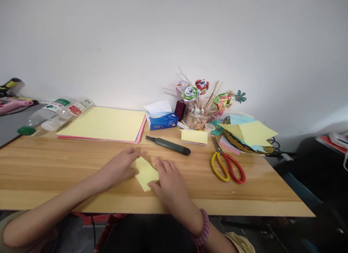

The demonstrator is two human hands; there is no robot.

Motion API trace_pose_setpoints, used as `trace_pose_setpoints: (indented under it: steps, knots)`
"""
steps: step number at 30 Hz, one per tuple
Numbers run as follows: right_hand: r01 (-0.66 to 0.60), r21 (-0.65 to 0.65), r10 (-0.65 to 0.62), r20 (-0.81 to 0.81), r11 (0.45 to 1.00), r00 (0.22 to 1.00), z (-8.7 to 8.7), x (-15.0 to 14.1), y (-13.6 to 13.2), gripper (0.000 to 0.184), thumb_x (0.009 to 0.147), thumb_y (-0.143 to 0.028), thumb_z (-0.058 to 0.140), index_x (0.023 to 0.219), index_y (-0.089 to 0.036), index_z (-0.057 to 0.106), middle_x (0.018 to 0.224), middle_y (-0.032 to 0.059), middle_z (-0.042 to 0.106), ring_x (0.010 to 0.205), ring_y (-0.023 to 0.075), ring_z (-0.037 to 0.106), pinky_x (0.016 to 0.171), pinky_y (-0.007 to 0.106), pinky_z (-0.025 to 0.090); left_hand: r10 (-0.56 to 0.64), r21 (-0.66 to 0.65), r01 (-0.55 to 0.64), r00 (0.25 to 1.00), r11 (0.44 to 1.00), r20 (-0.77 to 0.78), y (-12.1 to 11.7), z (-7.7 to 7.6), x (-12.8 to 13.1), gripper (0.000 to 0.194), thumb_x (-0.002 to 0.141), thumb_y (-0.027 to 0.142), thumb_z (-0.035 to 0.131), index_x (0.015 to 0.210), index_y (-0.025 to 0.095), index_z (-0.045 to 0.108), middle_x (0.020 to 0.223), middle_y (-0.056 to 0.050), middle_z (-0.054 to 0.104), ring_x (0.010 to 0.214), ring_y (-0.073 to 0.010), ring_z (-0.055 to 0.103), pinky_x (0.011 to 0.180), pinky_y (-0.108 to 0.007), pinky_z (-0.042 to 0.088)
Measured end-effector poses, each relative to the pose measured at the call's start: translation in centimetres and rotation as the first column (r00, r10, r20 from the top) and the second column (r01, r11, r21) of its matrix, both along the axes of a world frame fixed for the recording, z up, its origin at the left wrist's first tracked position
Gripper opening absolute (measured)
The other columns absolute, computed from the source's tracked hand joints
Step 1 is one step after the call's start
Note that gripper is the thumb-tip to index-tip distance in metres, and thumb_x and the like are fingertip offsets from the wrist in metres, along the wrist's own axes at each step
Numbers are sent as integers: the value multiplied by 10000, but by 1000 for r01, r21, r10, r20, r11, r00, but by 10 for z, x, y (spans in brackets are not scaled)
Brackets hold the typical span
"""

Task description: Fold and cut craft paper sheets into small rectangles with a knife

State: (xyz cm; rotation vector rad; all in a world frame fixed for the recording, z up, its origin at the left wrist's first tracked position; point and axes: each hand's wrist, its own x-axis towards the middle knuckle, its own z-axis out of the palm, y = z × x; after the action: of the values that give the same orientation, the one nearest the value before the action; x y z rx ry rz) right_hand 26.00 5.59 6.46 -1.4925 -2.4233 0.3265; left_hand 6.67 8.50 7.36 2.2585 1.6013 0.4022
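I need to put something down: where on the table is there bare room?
The table is bare between the paper stack and left forearm, between the right hand and scissors, and right of the scissors. It is crowded along the wall, from bottles to piled papers.

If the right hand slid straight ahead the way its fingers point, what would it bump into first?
The right hand would probably meet the dark green cutter first, though depth is unclear.
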Motion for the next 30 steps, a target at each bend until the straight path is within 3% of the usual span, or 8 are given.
trace_pose_setpoints:
  steps: [2, 6, 9, 12, 18, 22, 26, 30]
  knots:
    - [-12, -29, 12, 7, 1000, 1000, 4, -2, -1, 573, 800, -254, 594, 1325, -104, 421, 1250, 137, 548, 1123, 250, 497, 925, 379, 414, 28, 2, -28, 999, 1000, -39, 0, -3, -1, 452, 688, 248, 500, 1127, 148, 545, 1161, -136, 578, 1031, -290, 584, 886, -398, 447]
    - [-64, -84, 64, 7, 994, 998, 13, -1, 0, 415, 800, -258, 604, 1185, -121, 533, 1078, 106, 620, 975, 224, 567, 815, 334, 450, 59, -186, -73, 995, 980, -79, 8, 2, -1, 638, 622, 243, 568, 1240, 122, 463, 1237, -178, 547, 1063, -326, 567, 876, -420, 437]
    - [-101, -92, 100, -9, 991, 995, 17, 2, 4, 287, 778, -300, 644, 1023, -157, 603, 1003, 69, 613, 985, 219, 532, 852, 326, 419, 15, -280, -32, 998, 959, -61, 14, 11, 2, 527, 597, 252, 592, 1112, 156, 546, 1062, -115, 644, 951, -308, 609, 814, -394, 463]
    - [-89, -98, 87, -23, 991, 996, 17, 3, 5, 299, 762, -333, 666, 989, -151, 598, 1055, 91, 566, 1045, 237, 478, 881, 347, 394, -40, -279, 34, 999, 960, -15, 15, 15, 5, 353, 592, 246, 591, 940, 186, 594, 992, -66, 654, 924, -276, 605, 814, -352, 455]
    - [-77, -180, 67, -64, 981, 996, 15, -1, 5, 340, 732, -234, 690, 1029, -131, 563, 1007, 108, 573, 886, 222, 555, 740, 330, 425, -84, -301, 105, 993, 948, 81, 11, 12, 2, 391, 605, 190, 531, 993, 204, 573, 961, -25, 661, 898, -243, 601, 792, -327, 458]
    - [-107, -180, 80, -155, 978, 985, 7, 0, 8, 270, 720, -250, 699, 946, -153, 588, 939, 72, 606, 903, 223, 555, 767, 346, 422, -108, -325, 170, 974, 930, 201, 6, 20, 1, 345, 654, 189, 513, 989, 200, 593, 966, -11, 664, 924, -236, 591, 813, -324, 448]
    - [-106, -164, 58, -276, 981, 960, 1, 25, 12, 113, 797, -235, 634, 861, -153, 590, 934, 25, 598, 914, 171, 556, 790, 348, 450, -110, -318, 230, 928, 920, 355, 2, 32, 14, 225, 687, 227, 550, 899, 184, 616, 847, 5, 660, 815, -204, 605, 747, -299, 462]
    - [-81, -227, -5, -355, 971, 935, 15, 80, 34, 192, 884, -324, 553, 930, -142, 592, 853, 0, 614, 713, 110, 593, 646, 290, 506, -41, -248, 194, 857, 949, 514, 22, 38, 54, 220, 659, 239, 645, 858, 156, 602, 801, 3, 643, 780, -197, 606, 675, -279, 473]
